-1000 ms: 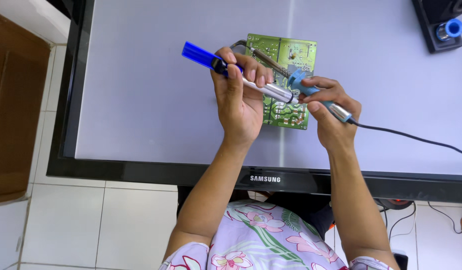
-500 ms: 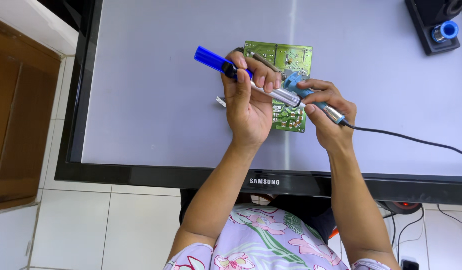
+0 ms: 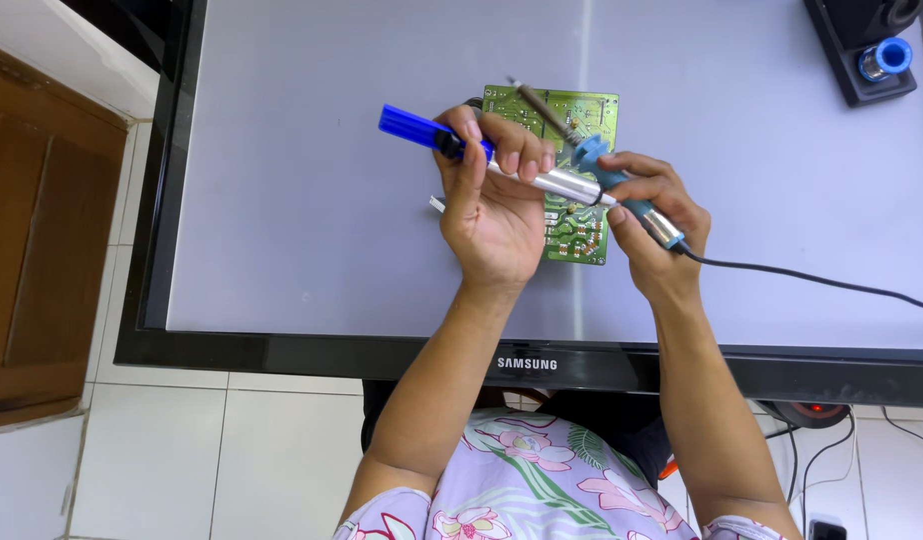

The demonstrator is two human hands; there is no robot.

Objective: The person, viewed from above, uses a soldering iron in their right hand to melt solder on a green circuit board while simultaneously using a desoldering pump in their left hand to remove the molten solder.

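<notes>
A green circuit board (image 3: pixel 580 235) lies on the grey face of a flat screen (image 3: pixel 302 200) laid on its back. My left hand (image 3: pixel 494 205) grips a desoldering pump (image 3: pixel 422 130) with a blue plunger end and a silver barrel, held across the board. My right hand (image 3: pixel 650 225) holds a soldering iron (image 3: pixel 594 158) by its blue handle. The iron's metal tip points up and to the left over the board's top edge. A black cable (image 3: pixel 812 280) runs from the iron off to the right.
A black soldering-iron stand (image 3: pixel 862 50) with a blue ring sits at the screen's top right corner. A wooden cabinet (image 3: pixel 42 250) stands to the left on a white tiled floor (image 3: pixel 182 450). Cables and a black device with a red light (image 3: pixel 812 410) lie under the screen's lower right edge.
Both hands keep their tools over the board. The soldering iron's tip has moved up to the board's top edge. The view has shifted a little.
</notes>
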